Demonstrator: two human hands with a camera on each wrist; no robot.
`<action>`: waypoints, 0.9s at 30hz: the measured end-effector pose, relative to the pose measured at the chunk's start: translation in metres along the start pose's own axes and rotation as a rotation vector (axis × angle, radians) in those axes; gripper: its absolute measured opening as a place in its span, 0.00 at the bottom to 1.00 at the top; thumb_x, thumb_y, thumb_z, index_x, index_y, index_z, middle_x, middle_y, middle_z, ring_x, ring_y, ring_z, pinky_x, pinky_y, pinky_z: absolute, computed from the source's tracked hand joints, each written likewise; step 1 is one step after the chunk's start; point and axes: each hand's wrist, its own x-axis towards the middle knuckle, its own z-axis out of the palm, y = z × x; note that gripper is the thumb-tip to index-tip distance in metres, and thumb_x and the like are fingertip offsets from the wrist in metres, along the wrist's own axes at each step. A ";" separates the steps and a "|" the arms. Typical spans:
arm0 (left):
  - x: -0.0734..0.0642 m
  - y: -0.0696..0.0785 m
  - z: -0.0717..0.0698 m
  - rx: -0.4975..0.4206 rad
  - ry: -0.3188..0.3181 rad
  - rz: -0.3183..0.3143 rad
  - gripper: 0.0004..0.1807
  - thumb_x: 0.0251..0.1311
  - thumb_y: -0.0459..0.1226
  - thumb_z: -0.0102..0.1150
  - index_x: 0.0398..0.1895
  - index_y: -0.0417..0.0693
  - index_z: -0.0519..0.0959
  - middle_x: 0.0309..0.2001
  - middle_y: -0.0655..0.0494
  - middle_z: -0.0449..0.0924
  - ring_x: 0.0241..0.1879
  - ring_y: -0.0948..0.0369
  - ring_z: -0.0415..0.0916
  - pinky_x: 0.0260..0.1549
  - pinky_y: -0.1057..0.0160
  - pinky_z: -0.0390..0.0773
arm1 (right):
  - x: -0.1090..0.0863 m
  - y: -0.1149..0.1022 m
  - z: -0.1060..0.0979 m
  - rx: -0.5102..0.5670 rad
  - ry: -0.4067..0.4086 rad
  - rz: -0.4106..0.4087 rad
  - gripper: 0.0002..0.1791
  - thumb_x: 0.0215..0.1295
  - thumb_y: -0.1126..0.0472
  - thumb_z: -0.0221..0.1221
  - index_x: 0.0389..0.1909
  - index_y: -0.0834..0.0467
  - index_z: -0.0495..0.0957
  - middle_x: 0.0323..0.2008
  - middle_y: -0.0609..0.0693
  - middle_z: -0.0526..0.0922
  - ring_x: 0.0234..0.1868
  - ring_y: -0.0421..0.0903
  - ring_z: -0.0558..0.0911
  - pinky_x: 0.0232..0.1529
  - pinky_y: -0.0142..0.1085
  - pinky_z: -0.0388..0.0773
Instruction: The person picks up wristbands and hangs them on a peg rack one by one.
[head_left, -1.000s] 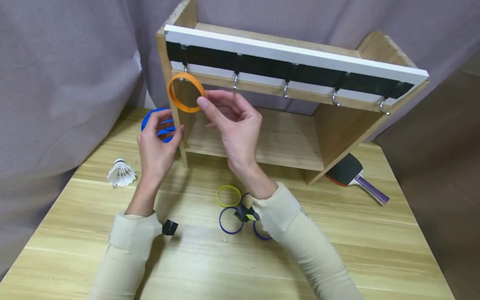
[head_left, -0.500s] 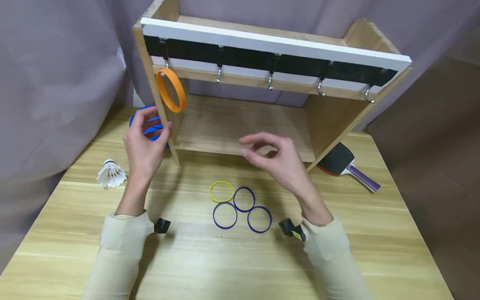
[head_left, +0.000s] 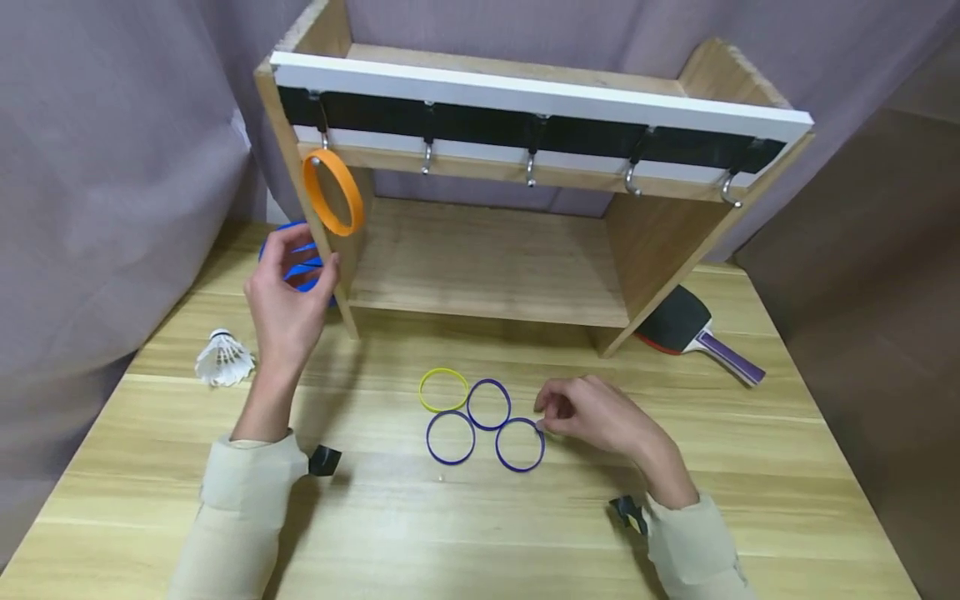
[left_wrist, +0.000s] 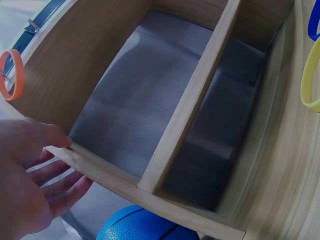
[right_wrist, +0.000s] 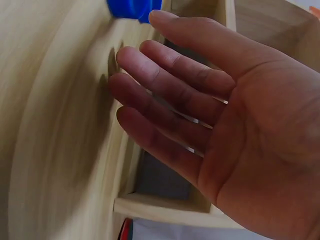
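My left hand (head_left: 288, 304) grips the left side panel of a wooden shelf (left_wrist: 105, 172), thumb on the inner face and fingers outside. From the leftmost hook above it hangs an orange wristband (head_left: 333, 193). On the table lie a yellow wristband (head_left: 443, 390) and three dark blue wristbands, the nearest-right blue wristband (head_left: 520, 470) right at the thumb tip of my right hand (head_left: 603, 417). In the right wrist view the fingers are loosely bent and apart, with the thumb tip overlapping a blue band (right_wrist: 131, 7).
A rail (head_left: 480, 129) across the shelf top carries several metal hooks. Left of the shelf are a blue ball (left_wrist: 145, 225) and a shuttlecock (head_left: 224, 358). A table tennis bat (head_left: 678, 321) lies by the shelf's right side. Grey curtain (head_left: 127, 167) hangs behind.
My right hand has let go of the orange wristband, which now hangs on the leftmost hook, and has come down to the right of the blue wristbands. The left hand stays at the panel.
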 end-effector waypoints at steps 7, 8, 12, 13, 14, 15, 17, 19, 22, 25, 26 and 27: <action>-0.001 -0.001 0.000 -0.008 -0.007 0.007 0.19 0.55 0.25 0.66 0.51 0.29 0.75 0.45 0.41 0.81 0.41 0.48 0.82 0.39 0.66 0.84 | 0.000 0.006 0.003 0.061 -0.043 -0.003 0.09 0.57 0.60 0.71 0.38 0.54 0.82 0.25 0.39 0.80 0.28 0.38 0.79 0.31 0.31 0.79; 0.000 -0.001 0.000 -0.009 -0.006 0.007 0.19 0.55 0.25 0.66 0.51 0.29 0.75 0.45 0.41 0.81 0.41 0.48 0.82 0.39 0.66 0.84 | 0.000 0.006 0.004 0.068 -0.047 -0.008 0.09 0.57 0.59 0.71 0.38 0.54 0.82 0.25 0.39 0.80 0.29 0.38 0.79 0.31 0.31 0.79; 0.001 -0.002 -0.001 -0.006 0.001 0.001 0.19 0.55 0.25 0.66 0.51 0.29 0.75 0.45 0.41 0.82 0.42 0.49 0.82 0.39 0.67 0.83 | 0.003 0.004 0.004 0.083 -0.055 -0.026 0.07 0.57 0.60 0.71 0.36 0.53 0.83 0.25 0.40 0.81 0.28 0.38 0.80 0.30 0.31 0.79; 0.001 -0.001 -0.001 -0.007 0.002 0.002 0.19 0.55 0.25 0.66 0.51 0.29 0.76 0.45 0.41 0.82 0.42 0.49 0.82 0.39 0.67 0.83 | 0.003 0.005 0.005 0.084 -0.057 -0.031 0.07 0.58 0.61 0.70 0.35 0.53 0.83 0.25 0.40 0.81 0.28 0.38 0.80 0.30 0.31 0.80; 0.001 -0.001 -0.001 -0.006 0.003 0.003 0.19 0.55 0.25 0.66 0.51 0.29 0.76 0.45 0.41 0.82 0.41 0.49 0.82 0.39 0.67 0.83 | 0.003 0.005 0.005 0.082 -0.057 -0.034 0.06 0.58 0.61 0.70 0.35 0.52 0.83 0.25 0.40 0.81 0.28 0.38 0.79 0.30 0.31 0.80; 0.001 -0.001 -0.001 -0.003 0.003 0.004 0.19 0.55 0.25 0.66 0.50 0.29 0.76 0.45 0.41 0.82 0.41 0.49 0.82 0.39 0.67 0.83 | 0.003 0.005 0.006 0.081 -0.057 -0.039 0.06 0.58 0.62 0.70 0.34 0.52 0.83 0.25 0.40 0.81 0.28 0.38 0.79 0.30 0.31 0.80; 0.001 -0.001 -0.001 0.003 0.005 0.008 0.19 0.55 0.25 0.66 0.50 0.29 0.76 0.44 0.41 0.82 0.41 0.48 0.82 0.39 0.66 0.84 | 0.003 0.006 0.007 0.075 -0.054 -0.045 0.05 0.58 0.62 0.70 0.33 0.52 0.83 0.25 0.39 0.81 0.28 0.37 0.79 0.30 0.31 0.80; 0.001 -0.001 -0.001 0.008 0.006 0.011 0.19 0.55 0.25 0.66 0.50 0.30 0.76 0.44 0.41 0.82 0.41 0.48 0.82 0.39 0.66 0.84 | 0.004 0.006 0.007 0.066 -0.048 -0.042 0.05 0.58 0.63 0.70 0.33 0.52 0.83 0.25 0.39 0.81 0.28 0.37 0.79 0.30 0.31 0.79; 0.001 0.000 -0.001 0.011 0.007 0.011 0.19 0.55 0.25 0.66 0.50 0.30 0.76 0.44 0.41 0.82 0.41 0.48 0.82 0.39 0.66 0.84 | 0.004 0.006 0.008 0.060 -0.040 -0.039 0.06 0.58 0.65 0.69 0.32 0.51 0.83 0.25 0.39 0.81 0.28 0.37 0.79 0.30 0.31 0.79; 0.001 0.000 0.000 0.009 0.004 0.007 0.19 0.55 0.25 0.66 0.51 0.30 0.76 0.45 0.42 0.82 0.41 0.49 0.82 0.39 0.66 0.84 | 0.005 0.005 0.008 0.046 -0.031 -0.038 0.07 0.57 0.67 0.69 0.30 0.51 0.83 0.25 0.38 0.81 0.28 0.37 0.79 0.30 0.30 0.80; 0.001 0.000 0.000 0.008 0.003 0.004 0.19 0.55 0.25 0.66 0.51 0.30 0.76 0.45 0.42 0.82 0.41 0.49 0.82 0.39 0.66 0.84 | 0.005 0.005 0.008 0.041 -0.028 -0.037 0.07 0.57 0.67 0.69 0.30 0.50 0.84 0.25 0.38 0.81 0.28 0.36 0.79 0.30 0.30 0.80; 0.001 0.000 -0.001 0.010 0.002 0.002 0.19 0.55 0.25 0.66 0.51 0.30 0.76 0.45 0.42 0.82 0.41 0.49 0.82 0.39 0.66 0.84 | 0.005 0.005 0.008 0.033 -0.023 -0.035 0.07 0.57 0.67 0.69 0.30 0.50 0.84 0.25 0.37 0.81 0.28 0.36 0.79 0.30 0.30 0.80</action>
